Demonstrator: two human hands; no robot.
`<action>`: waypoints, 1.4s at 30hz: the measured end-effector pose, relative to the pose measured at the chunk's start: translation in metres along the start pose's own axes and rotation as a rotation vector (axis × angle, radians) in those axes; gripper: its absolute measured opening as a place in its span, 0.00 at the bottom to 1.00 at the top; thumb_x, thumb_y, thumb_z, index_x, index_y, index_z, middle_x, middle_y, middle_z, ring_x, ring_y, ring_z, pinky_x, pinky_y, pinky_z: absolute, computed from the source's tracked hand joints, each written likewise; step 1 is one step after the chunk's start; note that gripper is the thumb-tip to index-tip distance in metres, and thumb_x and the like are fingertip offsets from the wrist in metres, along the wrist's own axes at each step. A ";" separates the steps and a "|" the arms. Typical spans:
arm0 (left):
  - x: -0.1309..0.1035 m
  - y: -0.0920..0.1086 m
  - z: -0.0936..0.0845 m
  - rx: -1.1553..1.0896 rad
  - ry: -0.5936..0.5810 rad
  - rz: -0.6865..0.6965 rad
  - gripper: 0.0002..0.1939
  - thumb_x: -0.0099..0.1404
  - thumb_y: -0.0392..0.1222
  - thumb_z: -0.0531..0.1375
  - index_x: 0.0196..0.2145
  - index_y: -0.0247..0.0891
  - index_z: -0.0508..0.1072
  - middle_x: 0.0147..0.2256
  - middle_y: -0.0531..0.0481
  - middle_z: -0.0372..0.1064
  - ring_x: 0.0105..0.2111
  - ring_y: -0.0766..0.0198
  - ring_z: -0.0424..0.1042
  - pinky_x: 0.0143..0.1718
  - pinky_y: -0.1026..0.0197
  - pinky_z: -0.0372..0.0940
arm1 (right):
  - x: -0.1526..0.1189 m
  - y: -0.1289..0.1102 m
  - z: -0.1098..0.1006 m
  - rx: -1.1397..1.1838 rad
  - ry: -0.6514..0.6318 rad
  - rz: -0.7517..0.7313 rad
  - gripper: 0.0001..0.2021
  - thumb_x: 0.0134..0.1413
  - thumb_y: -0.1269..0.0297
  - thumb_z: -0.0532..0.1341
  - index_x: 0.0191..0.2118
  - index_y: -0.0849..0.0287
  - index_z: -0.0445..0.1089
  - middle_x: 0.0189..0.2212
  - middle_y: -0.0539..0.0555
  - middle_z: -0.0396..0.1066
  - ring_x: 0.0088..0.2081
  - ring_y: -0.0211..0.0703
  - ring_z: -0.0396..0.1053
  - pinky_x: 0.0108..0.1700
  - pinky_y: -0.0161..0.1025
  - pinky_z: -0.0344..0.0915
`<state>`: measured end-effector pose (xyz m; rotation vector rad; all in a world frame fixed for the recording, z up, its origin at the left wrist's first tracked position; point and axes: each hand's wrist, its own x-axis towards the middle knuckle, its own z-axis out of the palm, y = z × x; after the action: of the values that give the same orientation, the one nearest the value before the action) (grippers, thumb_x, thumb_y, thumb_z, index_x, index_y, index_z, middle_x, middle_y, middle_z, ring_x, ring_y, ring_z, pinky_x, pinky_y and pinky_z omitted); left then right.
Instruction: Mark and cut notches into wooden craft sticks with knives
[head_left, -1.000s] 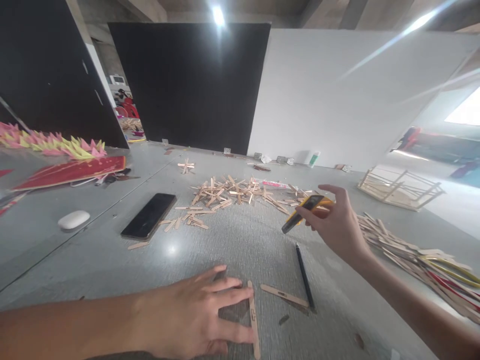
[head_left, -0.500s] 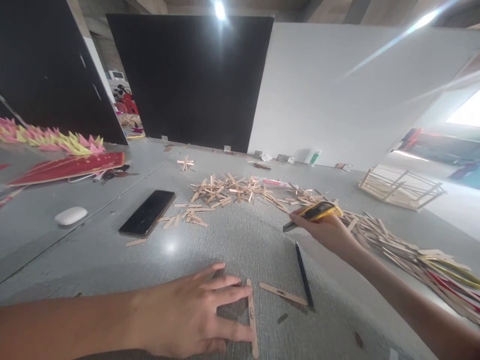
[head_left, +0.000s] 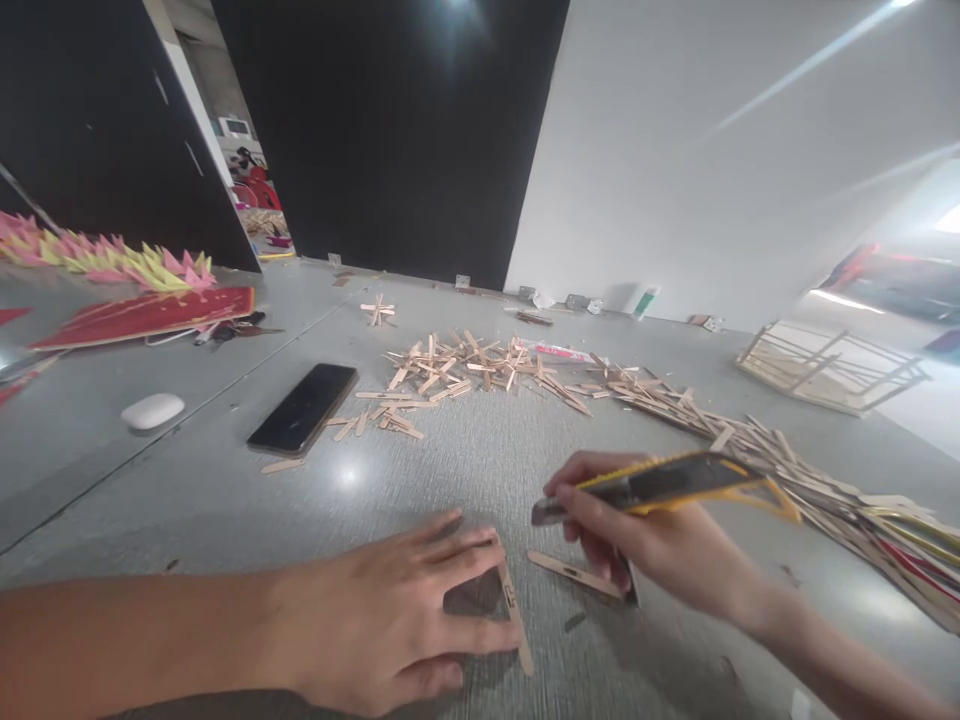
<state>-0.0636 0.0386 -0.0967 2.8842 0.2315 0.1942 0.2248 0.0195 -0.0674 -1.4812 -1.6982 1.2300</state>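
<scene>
My left hand point(head_left: 409, 610) lies with its fingers spread, two fingertips resting on a wooden craft stick point(head_left: 514, 612) flat on the table. Dark marks or a small cutout show on that stick near its middle. Closed around a yellow and black utility knife point(head_left: 675, 483), my right hand point(head_left: 637, 525) hovers to the right, with the blade end aimed left. Just below it lies a second craft stick point(head_left: 562, 572) with a small dark slot. A dark pencil is mostly hidden behind the right hand.
A pile of short stick pieces point(head_left: 457, 365) spreads across the middle, and long sticks point(head_left: 757, 450) lie at right. A phone point(head_left: 304, 408) and a white earbud case point(head_left: 153, 411) are at left. A small stick frame point(head_left: 832, 368) stands far right. Black and white panels rise behind.
My right hand has brought the utility knife left and closer, down beside the second craft stick and over the pencil. My left hand stays on its stick; the view has tilted down slightly.
</scene>
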 end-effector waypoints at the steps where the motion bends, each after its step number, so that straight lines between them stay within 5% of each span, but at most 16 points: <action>1: 0.000 0.001 0.000 -0.004 -0.002 0.000 0.25 0.79 0.51 0.53 0.70 0.49 0.61 0.68 0.36 0.57 0.69 0.44 0.58 0.69 0.39 0.54 | -0.007 -0.001 0.010 0.001 -0.020 0.005 0.18 0.67 0.44 0.59 0.38 0.55 0.71 0.18 0.46 0.69 0.17 0.37 0.67 0.18 0.32 0.62; 6: 0.003 0.001 0.004 -0.015 0.005 0.018 0.27 0.78 0.58 0.52 0.70 0.49 0.61 0.63 0.36 0.62 0.67 0.43 0.60 0.68 0.34 0.53 | -0.033 0.007 0.053 -0.290 0.184 -0.253 0.16 0.69 0.50 0.55 0.34 0.51 0.73 0.25 0.52 0.76 0.26 0.44 0.76 0.28 0.39 0.72; 10: 0.005 0.001 0.009 -0.046 0.034 0.019 0.29 0.76 0.60 0.53 0.69 0.48 0.62 0.59 0.38 0.64 0.64 0.45 0.61 0.69 0.35 0.52 | -0.038 0.018 0.067 -0.294 0.256 -0.323 0.12 0.69 0.57 0.56 0.36 0.51 0.73 0.21 0.48 0.74 0.21 0.41 0.73 0.26 0.37 0.69; 17: 0.005 0.002 0.010 -0.071 -0.011 -0.012 0.30 0.76 0.61 0.54 0.69 0.48 0.62 0.60 0.36 0.63 0.66 0.44 0.60 0.69 0.34 0.50 | -0.037 0.025 0.067 -0.274 0.240 -0.271 0.12 0.69 0.56 0.56 0.35 0.52 0.72 0.17 0.44 0.69 0.17 0.39 0.69 0.25 0.37 0.67; 29: 0.000 0.005 0.011 -0.089 -0.003 -0.035 0.35 0.75 0.60 0.57 0.73 0.47 0.55 0.73 0.35 0.46 0.72 0.38 0.49 0.71 0.35 0.49 | -0.040 0.026 0.063 -0.296 0.198 -0.265 0.11 0.69 0.56 0.56 0.37 0.50 0.72 0.21 0.46 0.73 0.22 0.42 0.72 0.29 0.38 0.69; 42: 0.001 0.009 0.012 -0.125 -0.011 -0.037 0.36 0.75 0.56 0.58 0.74 0.44 0.53 0.74 0.32 0.39 0.72 0.36 0.45 0.71 0.36 0.48 | -0.038 0.024 0.065 -0.270 0.232 -0.293 0.10 0.69 0.58 0.56 0.37 0.52 0.72 0.19 0.46 0.71 0.20 0.40 0.71 0.27 0.37 0.68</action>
<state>-0.0592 0.0277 -0.1054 2.7547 0.2606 0.1796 0.1874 -0.0360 -0.1104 -1.3979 -1.8902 0.6702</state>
